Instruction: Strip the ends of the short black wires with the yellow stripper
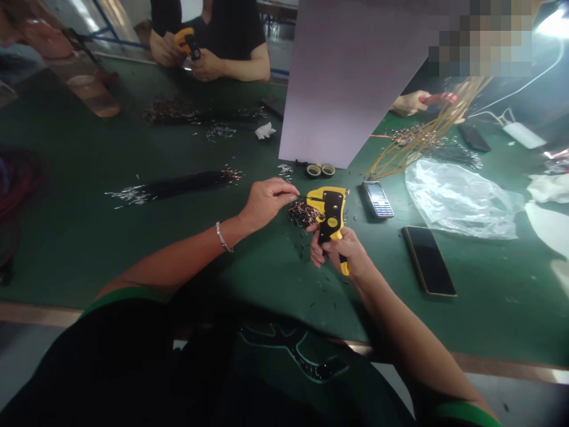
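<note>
My right hand (pixel 342 252) is wrapped round the handle of a yellow and black wire stripper (pixel 332 214), which stands upright with its jaws toward the left. A thin black wire (pixel 303 197) is pinched between the thumb and fingertips of my left hand (pixel 269 203), its end at the tool's jaws. Whether the jaws are closed on it I cannot tell. Below the jaws lies a heap of short wire pieces with copper ends (pixel 301 216). To the left on the green table (pixel 80 243) rests a long bundle of black wires (pixel 182 184).
Behind the tool are two tape rolls (pixel 320 171) and a tall pale panel (pixel 347 77). A keypad phone (pixel 377 199), a black smartphone (pixel 429 261) and a plastic bag (pixel 462 198) lie at the right. Across the table, a person's hands (pixel 207 64) hold a similar tool.
</note>
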Demonstrator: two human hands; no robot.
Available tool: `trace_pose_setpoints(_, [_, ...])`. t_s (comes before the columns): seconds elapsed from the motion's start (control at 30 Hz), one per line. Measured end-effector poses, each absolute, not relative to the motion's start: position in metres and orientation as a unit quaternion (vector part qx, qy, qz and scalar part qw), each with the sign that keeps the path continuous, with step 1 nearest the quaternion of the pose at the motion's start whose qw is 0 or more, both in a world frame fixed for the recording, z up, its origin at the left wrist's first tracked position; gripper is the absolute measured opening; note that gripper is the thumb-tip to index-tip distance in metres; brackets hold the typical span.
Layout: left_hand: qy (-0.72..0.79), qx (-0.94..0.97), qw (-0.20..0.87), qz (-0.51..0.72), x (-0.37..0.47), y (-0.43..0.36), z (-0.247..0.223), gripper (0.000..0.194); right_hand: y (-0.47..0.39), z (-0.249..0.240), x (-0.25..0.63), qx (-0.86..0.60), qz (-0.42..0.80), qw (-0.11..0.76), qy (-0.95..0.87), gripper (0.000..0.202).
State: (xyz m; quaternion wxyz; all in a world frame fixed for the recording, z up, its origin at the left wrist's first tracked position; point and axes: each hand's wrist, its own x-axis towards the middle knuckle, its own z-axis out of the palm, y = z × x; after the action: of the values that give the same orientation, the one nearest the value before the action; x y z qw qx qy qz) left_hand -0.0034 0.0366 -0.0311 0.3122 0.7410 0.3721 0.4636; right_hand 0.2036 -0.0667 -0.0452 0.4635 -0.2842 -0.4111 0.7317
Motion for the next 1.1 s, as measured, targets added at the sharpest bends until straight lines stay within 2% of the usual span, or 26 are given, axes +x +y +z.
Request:
trace_pose_setpoints(0.4, [0.337, 0.826, 0.224, 0.392, -0.01, 0.057, -0.037, 0.011, -0.066, -0.061, 0.197, -0.38, 0.654, 0.479, -0.445, 0.028])
trace_pose_setpoints(0.7, [0.34, 0.811, 0.292, 0.377, -0.015, 0.067, -0.039, 0.012, -0.066, -0.059, 0.191, -0.431, 0.639, 0.456, -0.445, 0.022])
trace_pose_setpoints(1.1, [0.368, 0.789, 0.298, 0.392, -0.011, 0.072, -0.047, 0.013, -0.063, -0.064, 0.186, -0.456, 0.622, 0.463, -0.436, 0.021])
